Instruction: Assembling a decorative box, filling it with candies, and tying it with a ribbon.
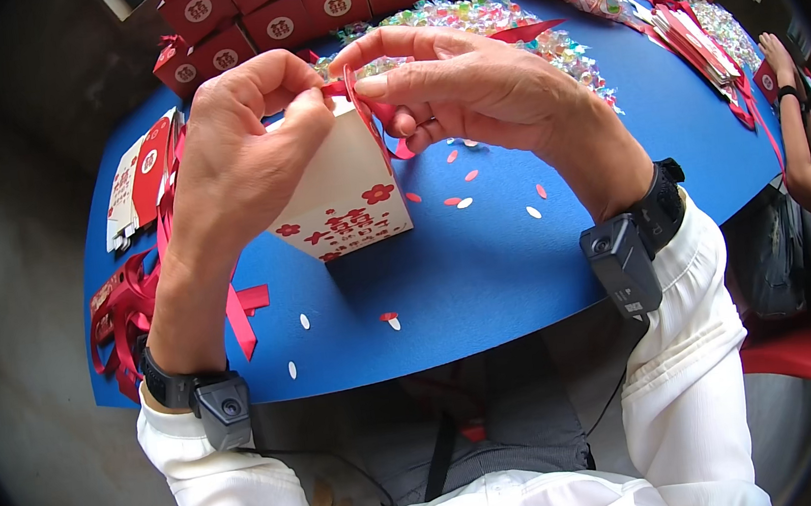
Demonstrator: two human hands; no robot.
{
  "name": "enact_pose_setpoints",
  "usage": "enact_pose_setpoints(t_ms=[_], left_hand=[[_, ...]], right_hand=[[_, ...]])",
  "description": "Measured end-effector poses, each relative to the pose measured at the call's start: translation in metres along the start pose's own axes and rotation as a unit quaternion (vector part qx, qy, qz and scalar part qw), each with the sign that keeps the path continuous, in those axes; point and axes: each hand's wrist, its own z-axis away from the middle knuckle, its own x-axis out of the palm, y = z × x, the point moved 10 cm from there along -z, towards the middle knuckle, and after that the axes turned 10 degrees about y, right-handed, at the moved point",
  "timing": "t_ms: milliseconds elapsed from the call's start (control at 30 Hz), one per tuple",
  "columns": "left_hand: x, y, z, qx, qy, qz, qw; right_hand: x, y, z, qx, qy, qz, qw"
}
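Observation:
A cream paper gift box [338, 178] printed with red flowers and red lettering stands upright on the blue table. My left hand [255, 131] pinches a red ribbon [335, 89] between thumb and fingertips at the top of the box. On the other side my right hand [462, 88] has its thumb and forefinger at the box's upright red top flap [352, 95]. More ribbon hangs by the right hand's curled lower fingers. The ribbon's path through the flap is partly hidden by my fingers.
Finished-looking red boxes [334, 1] are stacked at the back beside heaped wrapped candies [470, 20]. Folded cartons [141, 173] and loose ribbons [133, 304] lie left. Small paper ovals [535, 212] dot the blue table [469, 291]. Another person's arm [794, 108] is far right.

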Motion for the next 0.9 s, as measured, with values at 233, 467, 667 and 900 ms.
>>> enact_pose_setpoints(t_ms=[233, 467, 667, 900], left_hand=[[-0.012, -0.008, -0.002, -0.006, 0.068, 0.179, 0.982], [-0.026, -0.027, -0.004, -0.059, 0.077, 0.301, 0.949], [-0.021, -0.003, -0.003, -0.01, 0.051, 0.311, 0.949], [-0.037, -0.014, 0.015, -0.021, 0.033, 0.228, 0.973]], right_hand=[[-0.008, -0.003, 0.0, -0.021, 0.038, 0.085, 0.995], [-0.005, -0.039, 0.001, -0.197, 0.14, 0.283, 0.928], [0.026, -0.068, -0.006, -0.301, 0.116, 0.217, 0.921], [0.032, -0.057, -0.016, -0.217, 0.135, 0.267, 0.929]])
